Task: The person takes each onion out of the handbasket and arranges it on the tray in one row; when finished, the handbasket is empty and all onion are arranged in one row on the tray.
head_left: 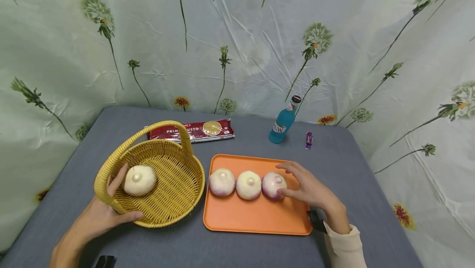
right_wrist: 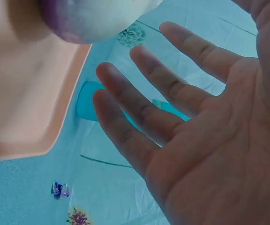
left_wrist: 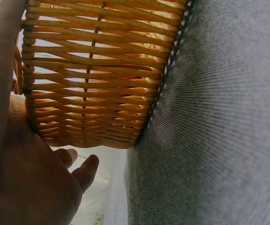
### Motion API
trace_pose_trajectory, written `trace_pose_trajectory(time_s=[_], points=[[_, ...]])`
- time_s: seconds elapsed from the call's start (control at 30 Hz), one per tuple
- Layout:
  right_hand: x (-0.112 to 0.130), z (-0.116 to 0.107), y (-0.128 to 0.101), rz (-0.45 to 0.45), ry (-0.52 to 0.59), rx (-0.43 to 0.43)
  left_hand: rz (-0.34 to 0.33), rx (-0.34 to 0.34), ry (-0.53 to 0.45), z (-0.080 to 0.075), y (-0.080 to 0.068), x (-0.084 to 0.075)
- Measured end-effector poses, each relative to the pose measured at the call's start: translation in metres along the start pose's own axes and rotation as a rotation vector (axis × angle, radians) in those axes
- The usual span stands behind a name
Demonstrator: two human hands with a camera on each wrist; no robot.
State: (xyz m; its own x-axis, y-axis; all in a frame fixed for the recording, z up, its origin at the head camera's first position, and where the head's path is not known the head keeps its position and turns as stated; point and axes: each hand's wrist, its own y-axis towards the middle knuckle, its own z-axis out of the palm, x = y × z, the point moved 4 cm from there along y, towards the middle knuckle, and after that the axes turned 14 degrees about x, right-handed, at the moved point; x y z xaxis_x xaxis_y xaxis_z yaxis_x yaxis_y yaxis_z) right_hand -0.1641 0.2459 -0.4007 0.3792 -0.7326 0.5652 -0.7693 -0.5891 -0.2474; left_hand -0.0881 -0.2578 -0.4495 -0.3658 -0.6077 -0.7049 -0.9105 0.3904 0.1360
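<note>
Head view, item by item as I read it from my station. Surface: one grey cloth-covered worktop [head_left: 237, 251], backed on all sides by a pale green curtain [head_left: 237, 45] printed with dandelion stems. Left hand [head_left: 97, 217]: I see it at the near rim of the yellow wicker basket [head_left: 174, 202], thumb laid along the outside wall and fingers reaching up inside by the handle base, so it holds the rim loosely. Right hand [head_left: 309, 189]: fingers relaxed and spread, fingertips touching the rightmost turnip [head_left: 273, 185] on the orange tray [head_left: 256, 218]; nothing is clasped. Count: four turnips in all, three in a row on the tray, namely the left turnip [head_left: 222, 182], the middle turnip [head_left: 248, 184] and the rightmost, plus one basket turnip [head_left: 139, 180] lying in the basket. One spaghetti packet [head_left: 193, 131], one blue bottle [head_left: 283, 123] and one purple sweet [head_left: 309, 139] sit along the far edge.

Left wrist view: I log the basket's woven wall [left_wrist: 97, 70] standing on the grey worktop [left_wrist: 219, 131], with the palm [left_wrist: 27, 187] pressed against it.

Right wrist view: hand [right_wrist: 210, 140] wide, four fingers straight and apart, holding nothing; a turnip [right_wrist: 97, 18] and the tray corner [right_wrist: 27, 103] lie just beyond the fingertips. I cannot tell contact here.
</note>
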Motion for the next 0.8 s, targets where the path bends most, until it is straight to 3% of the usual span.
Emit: trace_pose_trajectory(time_s=[0.57,0.8], points=[[0.027,-0.006,0.013,-0.100,-0.069,-0.020,-0.029,0.000,-0.013,-0.001,-0.003,0.000],[0.043,-0.006,0.020,-0.109,-0.075,0.000,0.000,-0.008,-0.021,0.000,-0.001,0.001]])
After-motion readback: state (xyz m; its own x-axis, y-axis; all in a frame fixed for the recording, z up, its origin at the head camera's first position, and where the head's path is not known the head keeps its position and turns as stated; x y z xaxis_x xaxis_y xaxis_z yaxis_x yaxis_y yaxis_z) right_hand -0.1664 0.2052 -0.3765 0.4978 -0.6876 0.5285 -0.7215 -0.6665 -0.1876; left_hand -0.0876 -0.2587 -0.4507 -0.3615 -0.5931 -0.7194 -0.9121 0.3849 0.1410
